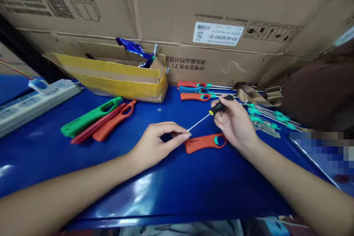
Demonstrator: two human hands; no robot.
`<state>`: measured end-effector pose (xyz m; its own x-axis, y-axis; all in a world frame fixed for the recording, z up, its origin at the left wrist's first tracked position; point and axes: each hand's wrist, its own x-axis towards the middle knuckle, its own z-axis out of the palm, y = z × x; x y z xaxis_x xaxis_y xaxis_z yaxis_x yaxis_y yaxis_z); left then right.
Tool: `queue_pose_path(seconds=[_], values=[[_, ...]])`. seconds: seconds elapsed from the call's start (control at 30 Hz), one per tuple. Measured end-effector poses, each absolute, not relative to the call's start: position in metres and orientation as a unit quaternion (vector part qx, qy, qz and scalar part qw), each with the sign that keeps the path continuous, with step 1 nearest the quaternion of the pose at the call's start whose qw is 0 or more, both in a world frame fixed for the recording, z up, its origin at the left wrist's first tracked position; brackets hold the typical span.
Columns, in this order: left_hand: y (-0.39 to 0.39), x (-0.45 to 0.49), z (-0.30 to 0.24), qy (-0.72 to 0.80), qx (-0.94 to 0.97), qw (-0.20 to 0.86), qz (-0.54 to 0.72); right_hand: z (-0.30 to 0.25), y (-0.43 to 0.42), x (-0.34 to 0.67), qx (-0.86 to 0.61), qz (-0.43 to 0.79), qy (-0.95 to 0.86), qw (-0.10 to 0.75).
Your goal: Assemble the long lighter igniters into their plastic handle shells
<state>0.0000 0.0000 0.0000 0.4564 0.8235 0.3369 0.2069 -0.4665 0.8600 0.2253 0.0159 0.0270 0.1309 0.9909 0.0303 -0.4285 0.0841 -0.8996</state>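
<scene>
My right hand (233,120) is closed around the black and yellow handle of a screwdriver (200,122), whose thin shaft slants down to the left. At its tip, the thumb and forefinger of my left hand (159,140) are pinched together; whatever is between them is too small to make out. Just below the shaft lies an orange lighter (203,143) with a green trigger, flat on the blue table (166,191). A few tiny screws (159,110) rest on the table beyond my left hand.
Green (88,118), red and orange lighter shells lie at left, near a power strip (35,97). Behind stands a yellow-taped cardboard box (118,83). Assembled lighters (193,96), a strap (254,96) and metal rods with green parts (269,116) lie at back right.
</scene>
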Motion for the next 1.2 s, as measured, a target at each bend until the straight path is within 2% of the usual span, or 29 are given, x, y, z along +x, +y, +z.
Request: queue_pose_path(seconds=[0.27, 0.7, 1.2], values=[[-0.004, -0.002, 0.003, 0.345, 0.755, 0.398, 0.390, 0.033, 0.012, 0.225, -0.393, 0.550, -0.348, 0.649], [-0.005, -0.001, 0.003, 0.336, 0.764, 0.395, 0.385, 0.035, 0.007, 0.226, -0.370, 0.513, -0.428, 0.645], [-0.005, -0.001, 0.002, 0.328, 0.775, 0.395, 0.368, 0.045, -0.009, 0.222, -0.324, 0.343, -0.603, 0.643]])
